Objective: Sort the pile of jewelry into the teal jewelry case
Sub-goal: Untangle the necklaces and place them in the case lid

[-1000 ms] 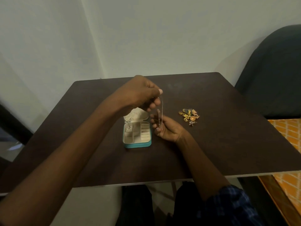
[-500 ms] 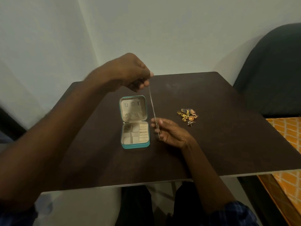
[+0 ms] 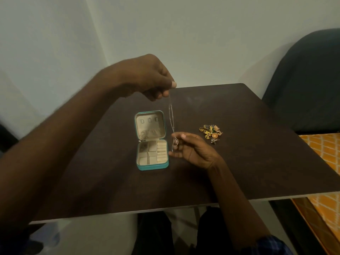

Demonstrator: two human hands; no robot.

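Left hand (image 3: pixel 147 78) sits raised in the upper middle of the frame, thumb and fingertips pinching the top of a thin silver chain necklace (image 3: pixel 171 116), which hangs down as a narrow doubled strand with small beads along it. Right hand (image 3: pixel 193 150) is at frame centre, low over the dark brown square table (image 3: pixel 257 162), palm turned left, fingers loosely curled, thumb and forefinger pinching the chain's lower end; a short tail dangles below the pinch. Chain runs nearly vertical between the two hands, just right of the case. Small teal square jewelry case (image 3: pixel 151 140) lies open on the table at centre left of the frame, just left of the right hand, not touching it as far as I can tell. Lid stands up at the back, cream lining with small tabs and a pocket. Base has cream compartments: ring rolls down the right side, small square cells to the left. Something small sits in the upper left cell, too dim to identify. Pile of gold and coloured jewelry pieces (image 3: pixel 211 133) lies on the table right of centre, near the right hand but apart from it. Dark blue upholstered chair (image 3: pixel 303 80) at the right edge, orange patterned fabric (image 3: pixel 327 162) below it. Blue plaid sleeve (image 3: pixel 272 245) at bottom right.
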